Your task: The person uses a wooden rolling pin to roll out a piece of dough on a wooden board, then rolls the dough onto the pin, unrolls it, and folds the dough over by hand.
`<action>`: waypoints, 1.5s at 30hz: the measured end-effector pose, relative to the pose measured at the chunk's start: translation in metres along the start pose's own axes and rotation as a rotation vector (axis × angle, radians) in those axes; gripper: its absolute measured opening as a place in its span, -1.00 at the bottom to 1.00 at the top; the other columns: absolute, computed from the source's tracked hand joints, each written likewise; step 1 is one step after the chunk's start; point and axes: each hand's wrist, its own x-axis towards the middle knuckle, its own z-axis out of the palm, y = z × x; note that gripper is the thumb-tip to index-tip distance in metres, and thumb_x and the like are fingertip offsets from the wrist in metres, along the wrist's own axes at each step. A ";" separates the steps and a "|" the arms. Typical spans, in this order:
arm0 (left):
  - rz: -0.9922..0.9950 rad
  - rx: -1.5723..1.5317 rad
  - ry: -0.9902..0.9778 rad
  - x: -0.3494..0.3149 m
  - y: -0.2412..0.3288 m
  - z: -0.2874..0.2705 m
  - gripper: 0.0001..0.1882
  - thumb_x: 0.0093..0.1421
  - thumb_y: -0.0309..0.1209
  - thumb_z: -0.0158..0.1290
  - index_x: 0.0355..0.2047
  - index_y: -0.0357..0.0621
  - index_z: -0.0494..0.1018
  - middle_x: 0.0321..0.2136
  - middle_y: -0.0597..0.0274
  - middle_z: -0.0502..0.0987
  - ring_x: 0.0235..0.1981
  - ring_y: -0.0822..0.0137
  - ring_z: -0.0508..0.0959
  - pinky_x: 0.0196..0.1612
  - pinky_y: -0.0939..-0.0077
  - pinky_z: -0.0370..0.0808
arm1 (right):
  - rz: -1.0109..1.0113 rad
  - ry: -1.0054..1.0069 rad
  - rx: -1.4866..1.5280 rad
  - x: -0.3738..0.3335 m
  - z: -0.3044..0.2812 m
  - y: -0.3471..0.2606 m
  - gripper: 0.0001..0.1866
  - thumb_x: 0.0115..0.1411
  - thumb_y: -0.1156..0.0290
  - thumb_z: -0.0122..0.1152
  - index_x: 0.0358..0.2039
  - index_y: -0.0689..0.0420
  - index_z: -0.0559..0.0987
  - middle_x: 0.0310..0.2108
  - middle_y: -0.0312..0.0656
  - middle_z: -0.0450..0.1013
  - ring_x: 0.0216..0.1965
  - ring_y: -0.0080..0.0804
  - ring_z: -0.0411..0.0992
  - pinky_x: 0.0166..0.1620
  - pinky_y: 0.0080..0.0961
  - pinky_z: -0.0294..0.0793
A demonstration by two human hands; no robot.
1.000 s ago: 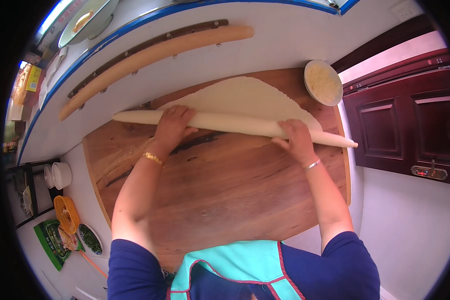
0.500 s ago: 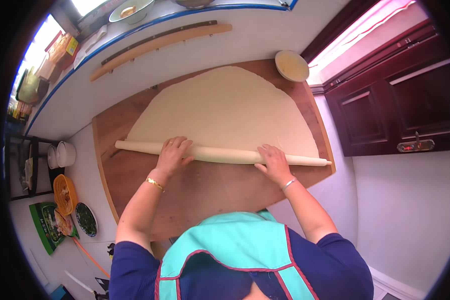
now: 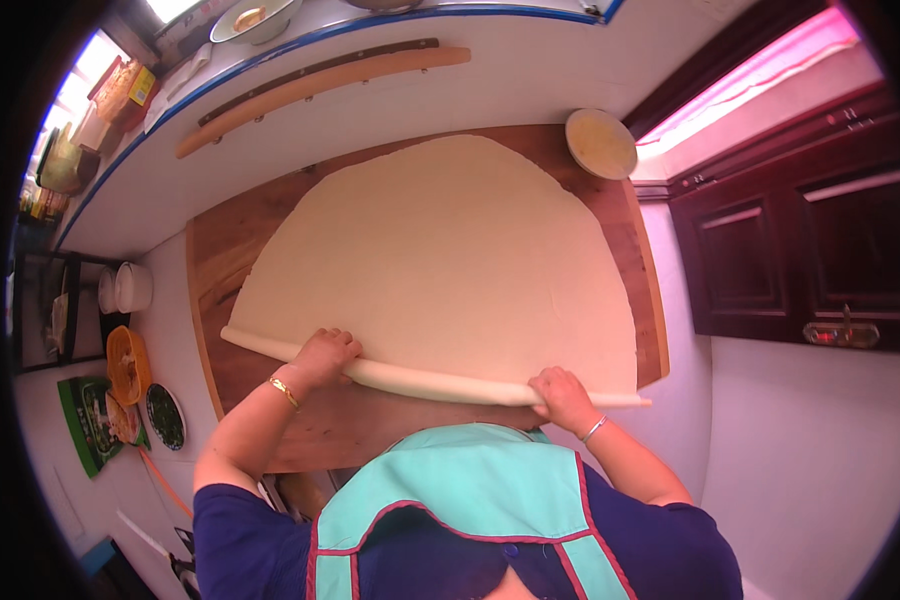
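On the wooden table (image 3: 228, 240) lies a dough sheet (image 3: 435, 260), with the rolling pin (image 3: 430, 384) along its near edge. The left hand (image 3: 325, 357) and right hand (image 3: 563, 396) curl over the pin, the safer hold: the dough seems soft, easily torn.

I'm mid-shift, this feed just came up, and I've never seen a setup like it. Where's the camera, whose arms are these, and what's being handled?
There is no machine here: these are a person's own bare arms. The view comes from the left of two wide fisheye cameras worn on the head, looking down, so straight edges bend and picture left is the person's left.

On the wooden table lies a broad, thin sheet of dough, with a bowl at the far right corner. The left hand and right hand curl over a long, pale rolling pin along the dough's near edge. How tightly they grip isn't visible.
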 end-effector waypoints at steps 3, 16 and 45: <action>0.020 0.025 -0.172 0.025 0.000 -0.022 -0.52 -0.18 -0.31 0.32 -0.20 0.01 0.44 -0.24 0.18 0.48 -0.12 0.09 0.50 -0.07 0.18 0.44 | 0.017 -0.095 0.164 0.029 -0.025 0.014 -0.57 -0.14 0.44 0.32 -0.18 0.09 0.50 -0.18 -0.11 0.42 -0.06 -0.12 0.39 -0.07 -0.28 0.43; -0.398 0.203 0.582 0.139 -0.040 -0.099 -0.45 -0.09 -0.64 0.06 0.00 -0.09 0.39 0.01 0.11 0.42 0.12 0.07 0.34 0.19 0.12 0.28 | -0.197 0.523 0.060 0.153 -0.101 0.074 -0.48 -0.10 0.46 0.37 -0.04 0.12 0.48 -0.12 -0.14 0.43 -0.08 -0.12 0.39 0.01 -0.22 0.34; -0.175 0.018 0.564 -0.042 0.105 0.075 -0.48 0.23 -0.13 -0.03 0.16 -0.05 0.31 0.22 0.08 0.27 0.28 0.09 0.19 0.32 0.04 0.05 | 0.155 0.484 -0.101 -0.086 0.092 -0.096 -0.38 -0.04 0.38 0.35 0.07 0.11 0.38 0.00 -0.09 0.36 0.07 -0.11 0.32 0.10 -0.17 0.29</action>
